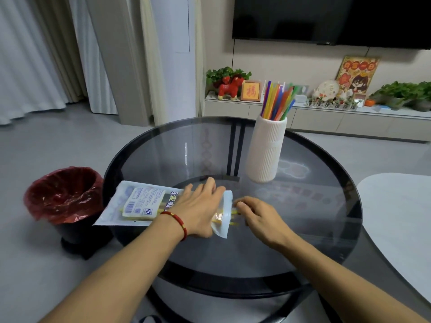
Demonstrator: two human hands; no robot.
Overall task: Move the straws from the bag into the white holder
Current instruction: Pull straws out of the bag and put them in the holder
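Note:
A clear plastic straw bag (pixel 140 203) with a printed label lies on the round glass table (pixel 326 241), its left end hanging past the rim. My left hand (pixel 198 210) presses flat on the bag near its open right end. Yellow straws (pixel 234 217) stick out of that opening. My right hand (pixel 258 215) has its fingertips at the protruding yellow straw ends; motion blur hides whether they pinch them. The ribbed white holder (pixel 265 150) stands upright farther back on the table, with several coloured straws (pixel 277 101) standing in it.
A black bin with a red liner (pixel 65 194) stands on the floor left of the table. A white table edge (pixel 401 220) shows at the right. A low TV cabinet (pixel 326 117) with plants and ornaments runs along the back wall.

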